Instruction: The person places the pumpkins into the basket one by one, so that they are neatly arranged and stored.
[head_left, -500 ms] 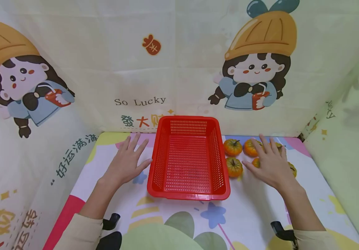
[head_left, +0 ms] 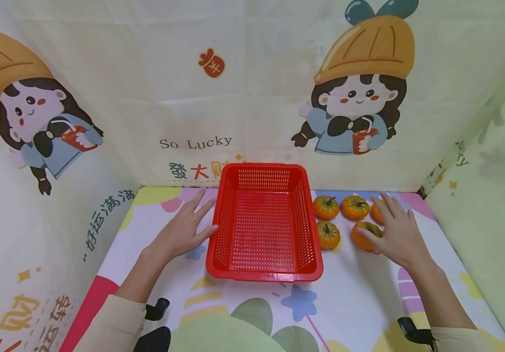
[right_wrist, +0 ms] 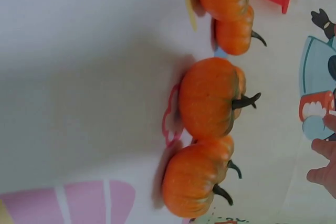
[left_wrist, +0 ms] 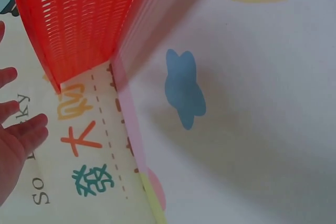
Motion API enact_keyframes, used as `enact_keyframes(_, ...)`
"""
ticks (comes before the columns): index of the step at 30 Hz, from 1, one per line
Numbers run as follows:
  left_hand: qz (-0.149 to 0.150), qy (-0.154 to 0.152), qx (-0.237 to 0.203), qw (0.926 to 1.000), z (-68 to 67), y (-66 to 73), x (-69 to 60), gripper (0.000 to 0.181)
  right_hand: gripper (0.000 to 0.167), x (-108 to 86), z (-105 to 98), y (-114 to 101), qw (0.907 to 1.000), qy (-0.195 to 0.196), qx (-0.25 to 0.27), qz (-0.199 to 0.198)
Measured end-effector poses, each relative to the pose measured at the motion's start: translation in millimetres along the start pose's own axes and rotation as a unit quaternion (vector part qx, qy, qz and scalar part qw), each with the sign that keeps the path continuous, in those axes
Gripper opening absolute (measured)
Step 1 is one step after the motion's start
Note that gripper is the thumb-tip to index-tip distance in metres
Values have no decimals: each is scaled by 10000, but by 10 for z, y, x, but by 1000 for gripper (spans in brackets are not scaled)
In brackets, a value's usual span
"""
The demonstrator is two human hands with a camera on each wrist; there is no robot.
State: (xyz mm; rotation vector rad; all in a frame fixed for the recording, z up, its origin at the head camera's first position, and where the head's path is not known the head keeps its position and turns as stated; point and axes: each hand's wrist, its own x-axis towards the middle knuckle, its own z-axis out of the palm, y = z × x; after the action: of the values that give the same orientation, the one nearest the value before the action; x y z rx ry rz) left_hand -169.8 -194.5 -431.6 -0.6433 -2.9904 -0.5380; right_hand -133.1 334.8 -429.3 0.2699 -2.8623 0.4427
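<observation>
A red perforated basket [head_left: 263,230], with nothing in it, stands mid-table; its side fills the top of the left wrist view [left_wrist: 84,24]. Beside its left rim is my left hand [head_left: 179,234], fingers spread and thumb tip at the rim; whether it touches I cannot tell. Right of the basket sit several small orange pumpkins [head_left: 355,207], stems up. My right hand [head_left: 402,237] hovers over the rightmost ones with spread fingers, holding nothing and partly hiding them. In the right wrist view its fingertips [right_wrist: 323,166] show beyond the pumpkins [right_wrist: 207,98].
A patterned cloth [head_left: 298,303] covers the table. Printed fabric walls [head_left: 261,107] rise behind it and along both sides. The pumpkins lie in rows near the back edge, the nearest ones close against the basket's right side.
My right hand has shifted to the right, uncovering more of the middle pumpkins. My left hand has moved slightly right, its thumb now at the basket's rim. Basket and pumpkins look unmoved.
</observation>
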Motion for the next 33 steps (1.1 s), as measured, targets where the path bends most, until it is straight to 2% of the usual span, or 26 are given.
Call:
enact_keyframes(7,213,105,-323,9992,59,-19,27,81,96,-53,-34,160,9995,107,273,81)
enact_keyframes(11,423,191,-527,9975,92,-2,52,77,100,-94,-34,287,9992,55,297,260)
enact_keyframes(16,545,233,-779,9952,125,25,61,74,104,-147,-9,451,9989,113,291,336)
enact_keyframes(20,518,263,-1004,9932,144,43,73,72,104,-203,18,568,9973,158,534,469)
enact_keyframes(28,427,280,-1656,9849,197,66,120,66,107,-331,66,774,9875,-72,1278,921)
enact_keyframes(33,288,361,-1875,9812,222,59,112,60,108,-371,119,887,9817,-261,1516,1124)
